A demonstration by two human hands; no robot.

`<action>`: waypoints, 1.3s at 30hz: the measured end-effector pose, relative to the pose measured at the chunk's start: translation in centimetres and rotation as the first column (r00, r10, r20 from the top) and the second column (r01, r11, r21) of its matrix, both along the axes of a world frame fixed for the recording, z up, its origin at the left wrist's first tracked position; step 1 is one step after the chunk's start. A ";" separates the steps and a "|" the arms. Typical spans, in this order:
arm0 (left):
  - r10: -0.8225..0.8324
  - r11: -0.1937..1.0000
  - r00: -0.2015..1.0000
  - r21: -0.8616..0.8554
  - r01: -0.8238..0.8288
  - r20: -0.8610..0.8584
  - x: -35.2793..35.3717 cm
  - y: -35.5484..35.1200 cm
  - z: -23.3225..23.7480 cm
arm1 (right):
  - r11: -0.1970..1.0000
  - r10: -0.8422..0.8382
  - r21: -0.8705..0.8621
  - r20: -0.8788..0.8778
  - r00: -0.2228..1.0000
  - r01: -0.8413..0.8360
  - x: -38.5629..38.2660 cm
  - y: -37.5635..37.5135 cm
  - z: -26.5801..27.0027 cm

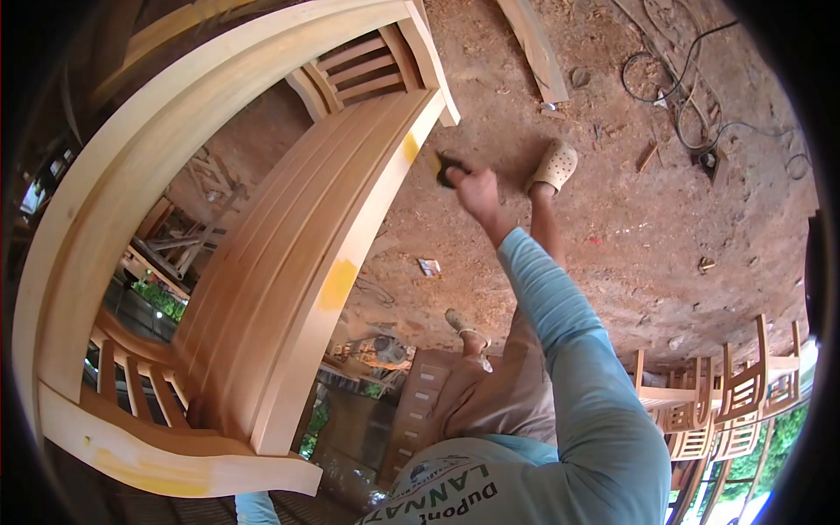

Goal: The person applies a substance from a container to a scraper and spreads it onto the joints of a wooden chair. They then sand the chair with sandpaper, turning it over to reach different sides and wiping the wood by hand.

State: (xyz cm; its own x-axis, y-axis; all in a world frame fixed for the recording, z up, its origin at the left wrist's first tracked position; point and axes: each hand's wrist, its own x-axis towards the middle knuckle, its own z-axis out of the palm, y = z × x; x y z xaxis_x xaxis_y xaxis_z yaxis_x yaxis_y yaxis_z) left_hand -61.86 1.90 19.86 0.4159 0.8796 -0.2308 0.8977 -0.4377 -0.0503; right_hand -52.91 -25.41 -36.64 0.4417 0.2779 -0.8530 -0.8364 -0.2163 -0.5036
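A light wooden bench (254,236) with a slatted seat fills the left side of the view. Yellow filler-like smears mark its front rail (337,284), more of them near the far end, and its near armrest (157,477). My right hand (479,197) is closed around a small dark object (448,168) with a yellowish edge; its kind I cannot tell. That hand hovers over the dirt floor, just off the rail's far end. Of my left arm only a blue sleeve (254,508) shows below the near armrest; the hand is hidden.
A wooden plank (535,52) lies on the dirt floor (630,262) ahead. Black cable (691,70) loops at the upper right. Several wooden chairs (700,394) stand at the lower right. My feet, in light clogs (555,164), are beside the bench; scrap wood (188,241) lies behind it.
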 end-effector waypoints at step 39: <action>0.049 0.999 0.996 -0.008 -0.050 -0.075 0.2 -0.9 1.6 | 0.954 -0.193 -0.223 0.051 0.980 0.200 -3.7 11.4 -2.5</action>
State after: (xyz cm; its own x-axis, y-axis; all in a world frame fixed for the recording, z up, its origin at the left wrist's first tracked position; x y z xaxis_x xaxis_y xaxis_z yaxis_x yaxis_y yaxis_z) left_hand -61.63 1.03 21.49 0.3531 0.8962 -0.2687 0.9121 -0.3937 -0.1144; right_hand -56.65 -14.04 -39.11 0.4930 -0.0158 -0.8699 -0.8600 -0.1601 -0.4845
